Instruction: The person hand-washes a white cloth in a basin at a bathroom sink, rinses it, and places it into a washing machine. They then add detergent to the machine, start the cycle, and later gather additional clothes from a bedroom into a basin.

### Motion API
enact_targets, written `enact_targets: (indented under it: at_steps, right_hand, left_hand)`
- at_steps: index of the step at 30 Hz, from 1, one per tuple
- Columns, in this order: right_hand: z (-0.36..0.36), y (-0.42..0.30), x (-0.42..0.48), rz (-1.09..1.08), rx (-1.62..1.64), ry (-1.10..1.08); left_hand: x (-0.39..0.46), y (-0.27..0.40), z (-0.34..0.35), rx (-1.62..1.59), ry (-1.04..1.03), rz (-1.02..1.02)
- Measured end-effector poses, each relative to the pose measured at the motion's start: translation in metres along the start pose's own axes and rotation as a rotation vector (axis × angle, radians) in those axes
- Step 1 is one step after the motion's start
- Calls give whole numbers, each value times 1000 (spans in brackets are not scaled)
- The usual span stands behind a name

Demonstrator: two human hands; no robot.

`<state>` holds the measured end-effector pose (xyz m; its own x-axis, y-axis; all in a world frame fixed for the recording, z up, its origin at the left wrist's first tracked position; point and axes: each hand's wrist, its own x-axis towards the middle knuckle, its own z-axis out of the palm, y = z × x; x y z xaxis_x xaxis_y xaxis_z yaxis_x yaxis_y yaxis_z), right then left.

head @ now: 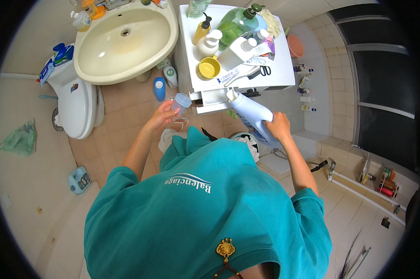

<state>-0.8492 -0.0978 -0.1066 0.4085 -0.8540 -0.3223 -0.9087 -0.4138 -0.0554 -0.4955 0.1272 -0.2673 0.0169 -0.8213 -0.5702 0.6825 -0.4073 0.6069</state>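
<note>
My left hand [164, 114] holds a translucent blue plastic cup [180, 103] by its side, just left of the washing machine's pulled-out detergent drawer [215, 98]. In my right hand [279, 126] is the handle of a large pale blue plastic bottle [253, 115]. The bottle is tilted, and its uncapped spout is over or beside the right end of the drawer. No stream of liquid can be made out. The white washing machine [281, 69] stands in front of me with its top crowded by containers.
On the machine are a yellow cup [210, 68], a white pump bottle [207, 45], a large green pump bottle [236, 26], a brush [243, 75] and scissors [265, 70]. A washbasin [126, 45] and a toilet [76, 108] are to the left. Bottles [159, 89] stand on the floor; a laundry-filled basin [248, 141] sits below.
</note>
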Motion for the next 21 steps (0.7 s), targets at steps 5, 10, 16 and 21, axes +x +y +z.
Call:
enact_targets:
  at_steps: [5,10,16,21]
  right_hand:
    - [-2,-2,-2,3,-4,-13]
    - [-1,-3,-1,22,-25,-26]
    - [0,-6,1,-14,-132,-38]
    - [0,-7,2,-4,-149,-50]
  left_hand:
    - [2,0,1,-5,0,-4]
    - [5,0,1,8,-7,-5]
    - [2,5,8,54,-34,-5]
    - [5,4,8,61,-31,-14]
